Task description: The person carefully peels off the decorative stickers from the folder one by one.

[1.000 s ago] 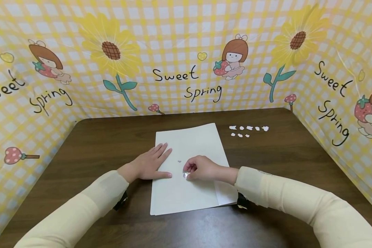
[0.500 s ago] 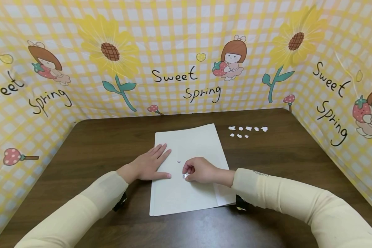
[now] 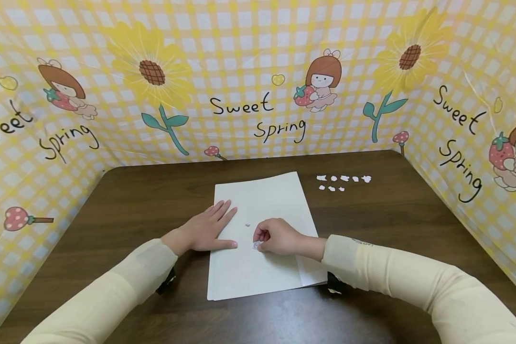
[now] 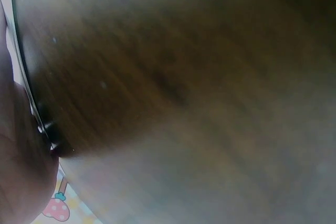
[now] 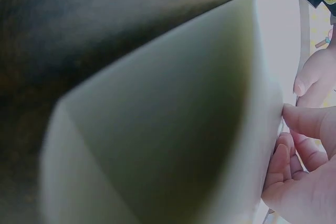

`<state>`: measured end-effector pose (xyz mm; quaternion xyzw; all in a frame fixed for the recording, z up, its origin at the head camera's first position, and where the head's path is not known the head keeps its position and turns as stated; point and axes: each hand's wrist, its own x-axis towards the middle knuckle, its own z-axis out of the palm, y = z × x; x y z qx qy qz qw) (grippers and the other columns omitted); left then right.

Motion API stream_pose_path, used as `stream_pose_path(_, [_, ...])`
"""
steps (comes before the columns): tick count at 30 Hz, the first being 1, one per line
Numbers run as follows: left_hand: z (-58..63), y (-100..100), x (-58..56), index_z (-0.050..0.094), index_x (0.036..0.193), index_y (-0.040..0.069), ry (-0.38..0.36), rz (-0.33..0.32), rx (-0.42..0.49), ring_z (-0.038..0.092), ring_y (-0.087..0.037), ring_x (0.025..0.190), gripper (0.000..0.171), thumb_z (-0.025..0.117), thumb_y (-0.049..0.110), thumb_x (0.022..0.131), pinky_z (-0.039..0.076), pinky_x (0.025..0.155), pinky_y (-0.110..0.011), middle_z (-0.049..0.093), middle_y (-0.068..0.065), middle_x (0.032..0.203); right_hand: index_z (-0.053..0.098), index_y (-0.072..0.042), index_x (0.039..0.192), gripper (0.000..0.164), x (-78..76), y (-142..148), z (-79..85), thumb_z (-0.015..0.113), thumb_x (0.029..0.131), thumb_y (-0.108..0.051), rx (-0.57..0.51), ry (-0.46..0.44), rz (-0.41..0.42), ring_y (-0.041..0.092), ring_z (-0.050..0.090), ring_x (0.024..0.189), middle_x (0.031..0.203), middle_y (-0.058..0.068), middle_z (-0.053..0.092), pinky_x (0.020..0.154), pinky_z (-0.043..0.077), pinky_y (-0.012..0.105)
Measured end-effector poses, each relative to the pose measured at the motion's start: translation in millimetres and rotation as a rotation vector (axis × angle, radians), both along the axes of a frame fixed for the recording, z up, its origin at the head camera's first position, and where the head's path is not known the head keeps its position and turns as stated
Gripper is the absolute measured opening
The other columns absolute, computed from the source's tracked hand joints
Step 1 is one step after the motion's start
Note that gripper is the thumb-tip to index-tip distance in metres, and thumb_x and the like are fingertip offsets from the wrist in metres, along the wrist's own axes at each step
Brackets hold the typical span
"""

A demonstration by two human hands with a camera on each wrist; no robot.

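White sheets of paper [image 3: 258,277] lie on the dark wooden table in the head view. My left hand [image 3: 203,230] rests on their left side, fingers spread and straight. Over the middle of the top sheet, my right hand [image 3: 281,237] pinches a small shiny sticker [image 3: 256,245] between thumb and fingers, down at the paper. A tiny sticker [image 3: 247,224] lies on the sheet just beyond it. The right wrist view has the right hand [image 5: 307,174] at the paper's surface; its fingers hide the held sticker there. Only part of the left hand [image 4: 26,177] enters the left wrist view.
Several small white cut-out pieces [image 3: 345,178] lie in two rows to the right of the paper. The paper's near right corner [image 3: 316,272] lifts a little beside the right wrist. A yellow checked cloth [image 3: 241,57] walls the table [image 3: 124,205] at the back and sides.
The right hand's fingers have closed in a little over the sticker, so less of its shine shows. The left hand has stayed in place. The whole view has shifted very slightly.
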<state>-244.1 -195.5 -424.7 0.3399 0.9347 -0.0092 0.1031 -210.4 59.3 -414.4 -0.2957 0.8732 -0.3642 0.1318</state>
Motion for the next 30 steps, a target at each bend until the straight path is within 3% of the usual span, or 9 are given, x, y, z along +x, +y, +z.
stream_pose_path(19, [-0.1,0.7,-0.4,0.013,0.156,0.007,0.002,0.0,-0.005,0.004,-0.035,0.146,0.105,0.033,0.081,0.085,0.014,0.115,-0.047,0.004,-0.019,0.16,0.069,-0.01,0.077,0.01,-3.6,3.5,1.4,0.078,0.081,-0.006,-0.039,-0.03,0.021,0.007,0.054,0.067,0.068,-0.008,0.061,0.065,0.046,0.022])
stream_pose_path(30, [-1.2,0.6,-0.6,0.012,0.157,0.008,0.001,0.002,-0.007,0.003,-0.034,0.147,0.105,0.032,0.082,0.085,0.013,0.115,-0.046,0.003,-0.019,0.161,0.07,-0.009,0.08,0.008,-7.6,8.9,6.8,0.077,0.082,-0.005,-0.069,-0.11,0.052,0.007,0.054,0.067,0.07,-0.006,0.062,0.065,0.047,0.022])
